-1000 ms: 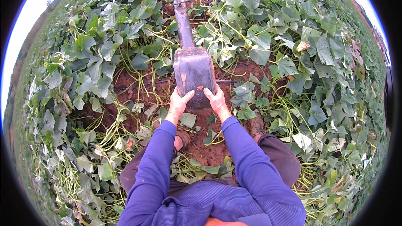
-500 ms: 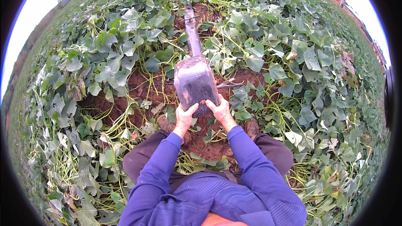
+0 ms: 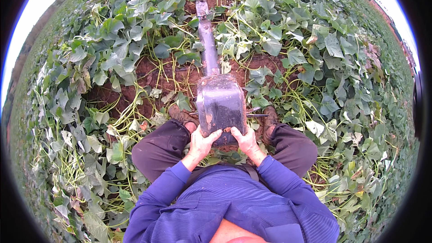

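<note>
Both hands grip the near corners of a broad, glossy, dark bundle [image 3: 221,101] smeared with reddish soil, which looks like wound plastic film. My left hand [image 3: 201,144] has its left near corner, thumb on top. At the right near corner, my right hand [image 3: 246,141] has its thumb laid over the edge. The other fingers of both hands are hidden beneath. From the bundle's far side a narrow dark strip [image 3: 209,45] runs taut, straight ahead between the plants. A thin dark stick [image 3: 257,115] pokes out at the bundle's right side.
Leafy green vines [image 3: 114,60] spread on all sides, with pale stems tangled near my legs. Reddish bare soil [image 3: 146,74] shows in gaps. My muddy left shoe [image 3: 181,114] and right shoe [image 3: 270,121] flank the bundle.
Both hands have drawn the bundle nearer to my body and slightly right. It now lies between my shoes, and my elbows are bent more. The strip still stretches ahead.
</note>
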A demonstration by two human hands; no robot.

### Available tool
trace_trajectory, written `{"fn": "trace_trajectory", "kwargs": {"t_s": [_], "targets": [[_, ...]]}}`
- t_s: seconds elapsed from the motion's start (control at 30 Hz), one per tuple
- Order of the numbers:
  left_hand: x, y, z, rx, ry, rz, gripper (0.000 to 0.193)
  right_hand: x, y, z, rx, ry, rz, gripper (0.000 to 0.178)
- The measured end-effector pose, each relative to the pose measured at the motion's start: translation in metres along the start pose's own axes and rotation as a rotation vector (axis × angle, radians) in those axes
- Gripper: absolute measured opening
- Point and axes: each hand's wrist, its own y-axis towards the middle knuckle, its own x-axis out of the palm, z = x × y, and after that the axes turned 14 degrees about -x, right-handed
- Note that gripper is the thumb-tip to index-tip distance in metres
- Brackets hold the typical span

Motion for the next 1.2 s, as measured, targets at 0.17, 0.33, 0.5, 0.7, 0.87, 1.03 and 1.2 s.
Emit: {"fn": "trace_trajectory", "kwargs": {"t_s": [0.17, 0.33, 0.5, 0.7, 0.87, 1.03, 1.2], "targets": [[-0.005, 0.025, -0.010, -0.109, -0.010, -0.045, 0.038, -0.003, 0.011, 0.031, 0.162, -0.143, 0.016, 0.044], [0.001, 0.083, -0.004, -0.198, 0.036, -0.011, 0.040, -0.012, 0.055, 0.058, 0.273, -0.128, 0.111, 0.056], [-0.008, 0.131, 0.002, -0.371, -0.101, -0.029, 0.040, -0.012, 0.097, 0.082, 0.401, -0.095, 0.085, 0.067], [-0.015, 0.176, 0.012, -0.473, -0.143, 0.018, 0.039, -0.011, 0.146, 0.105, 0.483, -0.084, 0.069, 0.083], [-0.009, 0.198, 0.026, -0.472, -0.145, 0.073, 0.041, -0.016, 0.164, 0.098, 0.443, -0.211, 0.118, 0.116], [-0.009, 0.217, 0.037, -0.486, -0.207, 0.045, 0.042, 0.002, 0.134, 0.063, 0.121, -0.696, 0.033, 0.114], [-0.019, 0.238, 0.053, -0.500, -0.200, 0.035, 0.044, 0.021, 0.139, 0.067, -0.017, -0.892, -0.118, 0.136]]}}
